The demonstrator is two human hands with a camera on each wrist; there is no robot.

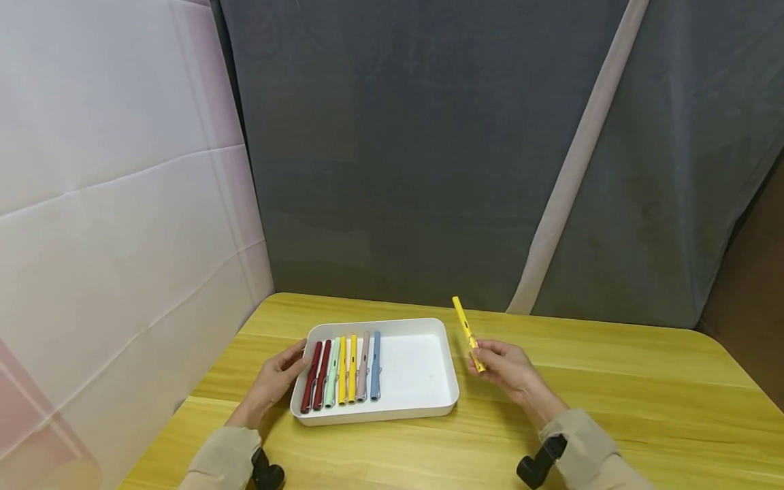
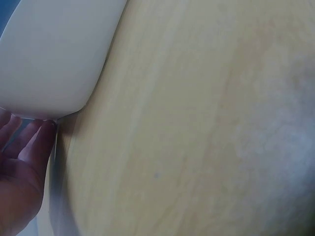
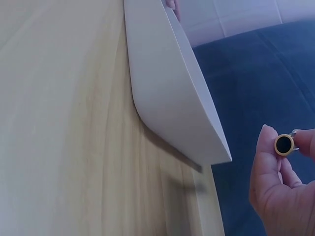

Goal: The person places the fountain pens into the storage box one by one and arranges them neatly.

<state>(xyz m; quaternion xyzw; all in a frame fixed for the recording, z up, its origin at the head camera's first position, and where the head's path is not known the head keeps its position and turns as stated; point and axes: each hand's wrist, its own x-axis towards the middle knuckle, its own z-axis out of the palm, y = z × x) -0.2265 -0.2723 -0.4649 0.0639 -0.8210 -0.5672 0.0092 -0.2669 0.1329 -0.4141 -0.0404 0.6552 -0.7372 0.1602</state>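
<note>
My right hand (image 1: 505,371) pinches a yellow pen (image 1: 463,323) between thumb and fingers, raised just right of the white tray (image 1: 422,411). The pen tilts up and to the left; in the right wrist view its round dark end (image 3: 284,145) faces the camera, with the metal clip beside it. At the tray's left side, my left hand (image 1: 273,381) holds the rim, thumb over the edge and fingers (image 2: 37,147) against the outer wall. Inside lie two dark red pens (image 1: 311,378), a mint green pen (image 1: 333,373), two yellow pens (image 1: 352,369), a greyish pink pen (image 1: 364,367) and a blue pen (image 1: 376,366), side by side.
The tray's right half shows bare white floor. Under it is a yellow wood-grain table (image 1: 612,381). A dark grey curtain (image 1: 398,170) hangs behind the table's far edge, and a pale cloth wall (image 1: 135,170) stands along the left.
</note>
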